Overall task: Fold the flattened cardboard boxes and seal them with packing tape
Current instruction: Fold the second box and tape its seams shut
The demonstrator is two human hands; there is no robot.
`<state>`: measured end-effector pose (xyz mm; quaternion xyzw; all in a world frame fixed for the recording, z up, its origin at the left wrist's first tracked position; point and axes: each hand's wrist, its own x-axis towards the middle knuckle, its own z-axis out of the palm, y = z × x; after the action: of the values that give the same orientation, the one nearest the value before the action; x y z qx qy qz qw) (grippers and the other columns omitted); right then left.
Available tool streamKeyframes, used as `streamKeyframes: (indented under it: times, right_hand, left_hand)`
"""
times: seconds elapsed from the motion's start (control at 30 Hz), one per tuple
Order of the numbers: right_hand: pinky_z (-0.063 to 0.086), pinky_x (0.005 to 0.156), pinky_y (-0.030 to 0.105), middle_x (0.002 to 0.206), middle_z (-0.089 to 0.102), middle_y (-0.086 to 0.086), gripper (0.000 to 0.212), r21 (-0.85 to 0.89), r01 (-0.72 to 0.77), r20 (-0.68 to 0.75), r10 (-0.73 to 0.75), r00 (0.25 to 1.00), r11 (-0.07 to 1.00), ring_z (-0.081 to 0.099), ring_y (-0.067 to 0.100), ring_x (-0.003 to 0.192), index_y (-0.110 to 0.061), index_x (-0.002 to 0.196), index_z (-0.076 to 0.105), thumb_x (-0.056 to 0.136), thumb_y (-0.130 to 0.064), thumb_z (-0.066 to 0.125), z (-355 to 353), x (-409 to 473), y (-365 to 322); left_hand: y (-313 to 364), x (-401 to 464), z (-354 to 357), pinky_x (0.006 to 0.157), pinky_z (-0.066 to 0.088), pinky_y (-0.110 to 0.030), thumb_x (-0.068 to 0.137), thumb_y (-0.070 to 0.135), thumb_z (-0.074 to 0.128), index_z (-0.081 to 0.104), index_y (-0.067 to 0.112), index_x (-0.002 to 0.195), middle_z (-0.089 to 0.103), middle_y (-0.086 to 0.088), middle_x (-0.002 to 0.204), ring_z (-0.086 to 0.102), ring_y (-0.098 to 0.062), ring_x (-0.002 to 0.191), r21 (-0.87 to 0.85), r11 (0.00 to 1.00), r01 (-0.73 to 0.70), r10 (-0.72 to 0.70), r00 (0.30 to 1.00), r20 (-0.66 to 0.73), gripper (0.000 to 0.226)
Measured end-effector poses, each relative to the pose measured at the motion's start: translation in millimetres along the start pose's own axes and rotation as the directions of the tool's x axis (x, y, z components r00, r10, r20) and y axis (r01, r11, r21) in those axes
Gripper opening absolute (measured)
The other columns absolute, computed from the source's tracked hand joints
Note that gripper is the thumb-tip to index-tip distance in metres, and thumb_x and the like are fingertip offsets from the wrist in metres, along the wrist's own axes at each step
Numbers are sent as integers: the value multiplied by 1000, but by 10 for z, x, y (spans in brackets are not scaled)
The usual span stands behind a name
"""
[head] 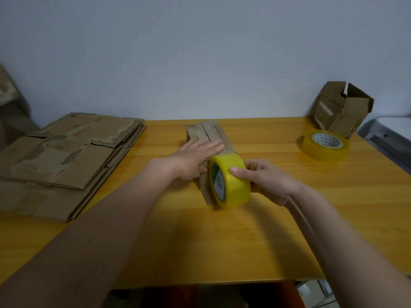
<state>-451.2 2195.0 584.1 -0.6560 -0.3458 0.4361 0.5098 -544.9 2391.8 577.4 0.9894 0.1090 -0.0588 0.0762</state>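
I see a small folded cardboard box (209,138) lying mid-table, long axis running near to far, its top flaps closed with a seam down the middle. My left hand (195,157) lies flat on the box top, fingers straight and together, pressing the flaps down; it grips nothing. My right hand (265,181) grips a yellow packing tape roll (229,181), thumb over the outer face, fingers curled round the right side. The roll stands on edge at the near end of the box, touching it, its green-and-white core label facing left and toward me. I can't tell whether any tape is already stuck along the seam; it's too blurred there.

Outward: a stack of flattened cardboard boxes (66,161) sits on the left part of the table, worn and torn on the top sheets, well apart from the box under my hand. A second tape roll (324,145) lies flat at far right, its white core facing up. Just behind it, at the far right corner against the wall (200,52), stands an opened cardboard box (342,107), tilted, with its flaps up. The wooden table (222,241) is yellow-orange. At the right edge there's a grey-white object (391,134), unclear what. Another bit of cardboard (6,87) shows at the far left edge.
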Motion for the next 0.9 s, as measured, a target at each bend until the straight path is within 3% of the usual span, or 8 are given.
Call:
streamKeyframes:
  times: [0.2,0.37,0.5,0.6,0.67,0.73,0.8,0.9]
  right_hand:
    - [42,99,52,118,59,33,68,55,-218,-21,220,975,974,59,44,103,7,115,61,73,-46,66,101,-31,203]
    - [35,85,45,120,49,43,82,43,-184,21,184,983,982,47,35,96,18,125,45,78,-47,63,125,-18,221]
    - [48,59,30,77,59,20,55,-53,-187,55,190,980,981,57,26,67,6,99,60,85,-47,57,34,7,221]
    - [50,51,27,65,60,12,46,-122,-172,-121,157,980,978,59,20,56,-1,78,63,98,-38,46,-120,140,213]
    - [51,63,32,75,63,12,38,-317,-172,-347,55,936,933,59,23,66,-7,77,64,101,-28,44,-261,331,269]
    - [46,87,38,110,63,15,27,-606,-269,-469,-63,881,749,57,30,102,-8,105,67,100,-22,44,-383,527,395]
    - [33,103,39,139,45,13,36,-719,-343,-451,-31,892,605,37,35,128,-13,133,53,100,-16,39,-449,647,537]
    - [28,106,39,147,35,7,41,-786,-338,-394,3,919,518,28,35,130,-19,142,42,101,-14,34,-481,722,692]
  left_hand:
    - [-52,51,-43,121,2,-42,95,3,50,7,41,152,-2,15,161,-8,-13,148,-159,986,39,-38,999,12,81]
    - [-20,104,-22,112,-5,-20,103,24,38,26,27,152,11,6,161,-2,-4,143,-328,945,-10,-17,997,-80,50]
    - [23,73,133,118,8,-39,79,49,71,36,36,147,22,14,158,2,-11,147,-451,892,20,-123,972,-199,77]
    - [-2,95,182,117,11,-42,71,45,80,35,38,146,23,15,157,4,-10,146,-417,909,1,-107,967,-232,87]
    - [-21,113,194,116,13,-45,70,47,80,34,39,146,23,16,157,4,-10,146,-429,903,-5,-106,966,-235,90]
    - [-31,126,210,116,13,-46,68,49,81,34,40,146,22,17,157,3,-9,145,-447,894,-7,-107,968,-228,92]
    - [-39,128,217,116,13,-47,67,51,80,34,41,146,22,18,156,3,-8,145,-455,891,-6,-107,969,-223,92]
    - [-55,130,219,116,13,-48,67,51,80,33,43,145,21,19,156,2,-6,145,-457,889,-7,-106,970,-220,92]
